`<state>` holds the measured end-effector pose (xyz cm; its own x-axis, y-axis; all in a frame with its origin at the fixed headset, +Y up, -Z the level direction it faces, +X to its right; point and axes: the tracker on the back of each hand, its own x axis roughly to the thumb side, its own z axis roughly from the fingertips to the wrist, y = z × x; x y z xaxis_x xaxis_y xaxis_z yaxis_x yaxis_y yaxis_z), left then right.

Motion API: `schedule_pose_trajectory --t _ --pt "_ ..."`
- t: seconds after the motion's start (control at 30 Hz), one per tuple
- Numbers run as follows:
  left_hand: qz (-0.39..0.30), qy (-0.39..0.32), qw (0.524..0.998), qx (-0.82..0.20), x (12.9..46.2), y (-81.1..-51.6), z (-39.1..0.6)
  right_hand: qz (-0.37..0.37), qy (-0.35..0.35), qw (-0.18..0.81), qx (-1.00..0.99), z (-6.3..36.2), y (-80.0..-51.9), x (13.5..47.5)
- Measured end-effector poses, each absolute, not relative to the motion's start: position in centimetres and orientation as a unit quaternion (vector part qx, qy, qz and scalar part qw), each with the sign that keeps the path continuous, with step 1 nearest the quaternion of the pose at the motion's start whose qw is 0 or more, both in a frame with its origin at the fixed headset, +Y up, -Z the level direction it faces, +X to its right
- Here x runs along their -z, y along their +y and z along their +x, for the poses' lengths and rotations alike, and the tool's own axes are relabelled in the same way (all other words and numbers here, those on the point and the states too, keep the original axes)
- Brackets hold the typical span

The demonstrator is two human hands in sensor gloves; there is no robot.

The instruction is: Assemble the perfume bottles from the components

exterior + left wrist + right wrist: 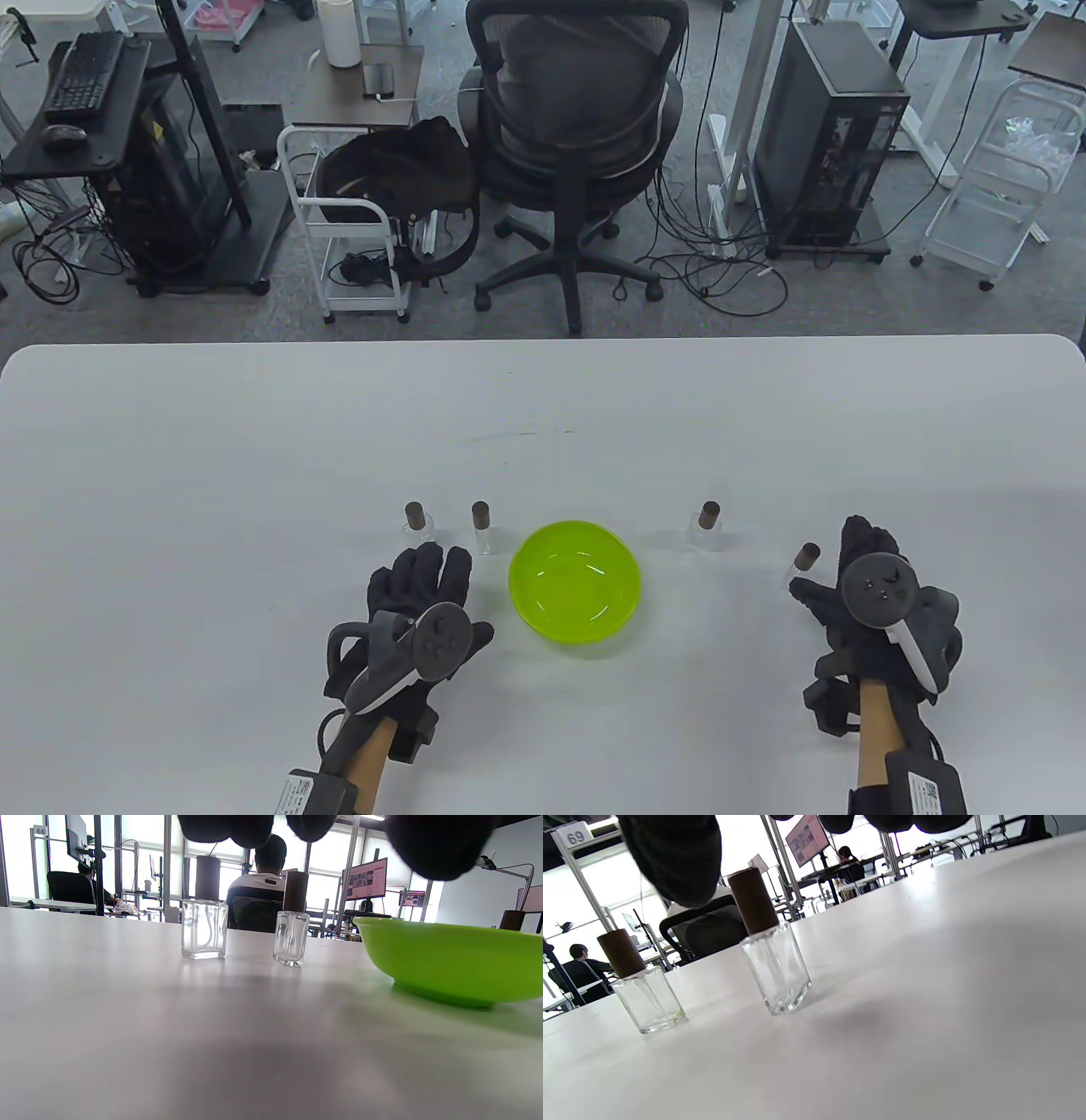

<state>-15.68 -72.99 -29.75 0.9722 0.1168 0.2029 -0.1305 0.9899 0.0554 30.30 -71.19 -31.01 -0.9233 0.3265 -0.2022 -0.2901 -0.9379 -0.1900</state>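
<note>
Four glass perfume bottles, brown-capped, upright on white bench [254, 441]. Landmark: green bowl [575, 582]. Two bottles [417, 520] [481, 525] left of bowl; third [708, 522] right of it; fourth [803, 567] farther right, just beside right hand [874, 598]. Left hand [420, 607] left of bowl. Both hands flat, fingers extended, holding nothing.

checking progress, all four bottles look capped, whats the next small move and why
Probably draw both hands back: the left hand and right hand hold nothing, four capped bottles stand upright, e.g. and, and the green bowl looks empty.
</note>
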Motion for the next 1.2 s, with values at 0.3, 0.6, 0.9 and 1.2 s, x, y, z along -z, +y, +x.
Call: schedule_pose_trajectory --t 0.3,0.6,0.9,1.2 --pt "0.038 -0.083 0.995 -0.049 29.4 -73.3 -15.5 0.009 -0.152 0.054 -0.987 23.1 -68.7 28.3" --pt "0.018 -0.069 0.997 -0.024 29.1 -73.7 -15.3 0.085 -0.028 -0.035 -0.995 18.2 -72.4 28.2" --pt "0.017 -0.058 0.998 -0.016 29.0 -73.7 -15.3 0.087 0.031 -0.028 -0.995 17.8 -74.4 28.3" --pt "-0.005 -0.045 0.999 -0.01 29.1 -74.0 -15.4 0.087 0.032 -0.033 -0.995 17.9 -74.7 28.3"
